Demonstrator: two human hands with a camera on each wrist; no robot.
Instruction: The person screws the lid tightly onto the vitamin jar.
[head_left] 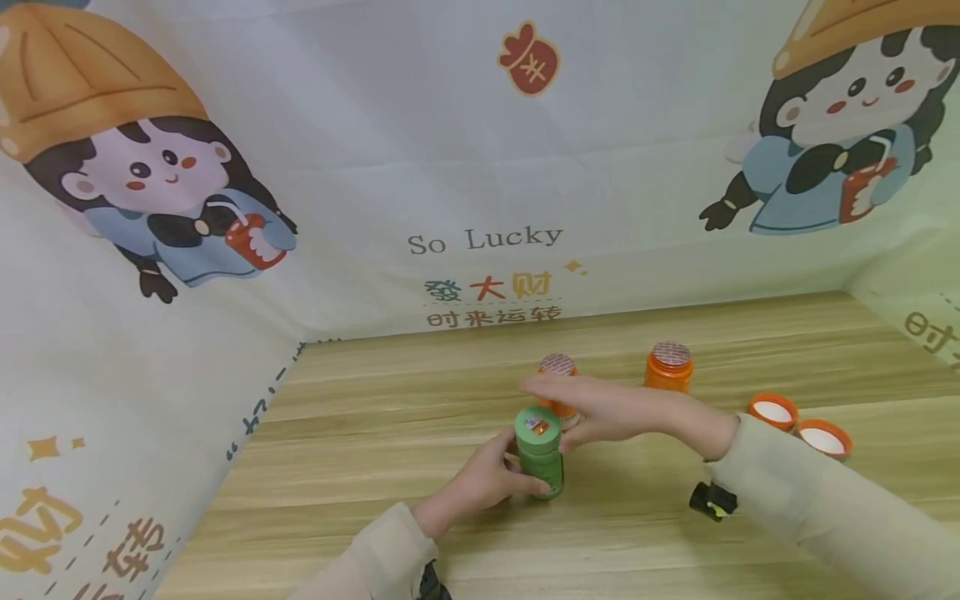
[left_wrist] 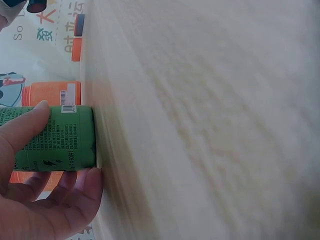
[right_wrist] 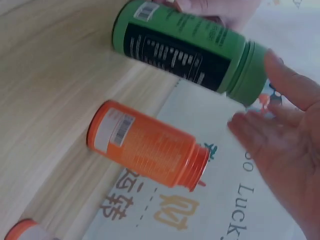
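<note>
A green bottle with a green cap stands upright on the wooden table. My left hand grips its body low down, thumb on one side and fingers round the other, as the left wrist view also shows. Over the cap is my right hand, its fingers stretched out past the far side. In the right wrist view the right thumb lies at the cap's edge, while the fingers are spread and loose. Just behind the green bottle is an orange bottle without a cap, partly hidden by the right hand in the head view.
Another orange bottle, its mouth covered by a printed seal, stands farther right. Two orange caps with white insides lie upturned beside the right sleeve. A printed cloth walls the table's back and sides.
</note>
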